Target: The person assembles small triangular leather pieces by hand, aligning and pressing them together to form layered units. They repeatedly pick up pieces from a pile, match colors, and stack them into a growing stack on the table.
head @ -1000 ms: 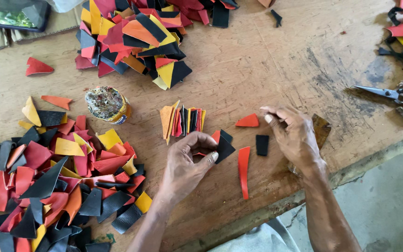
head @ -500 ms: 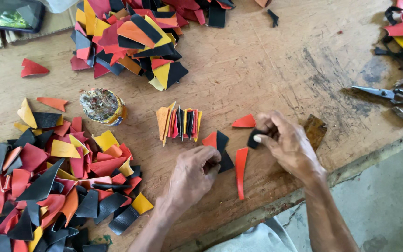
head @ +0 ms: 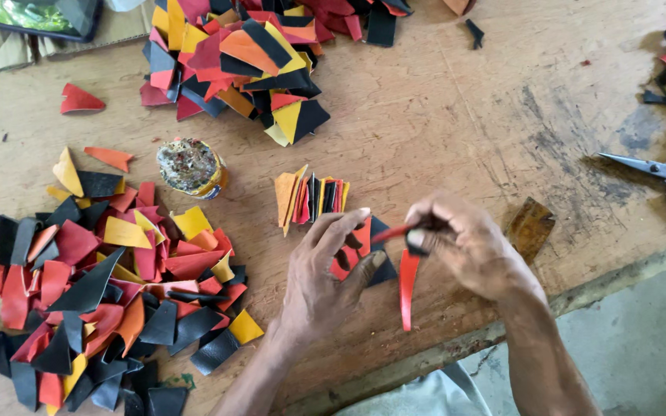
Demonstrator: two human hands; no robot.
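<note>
At the frame's lower middle, both hands, left point(head: 325, 270) and right point(head: 464, 246), pinch small red-and-black pieces point(head: 371, 246) over the bench point(head: 464, 115).

Soft, even daylight falls on the bench point(head: 456, 115); shadows under the hands are faint and short. No glare. Focus is sharp, with slight blur at the fingertips point(head: 418, 237).

Scuffed wooden worktable point(head: 464, 108), grey concrete floor point(head: 641, 347), daylight
</note>
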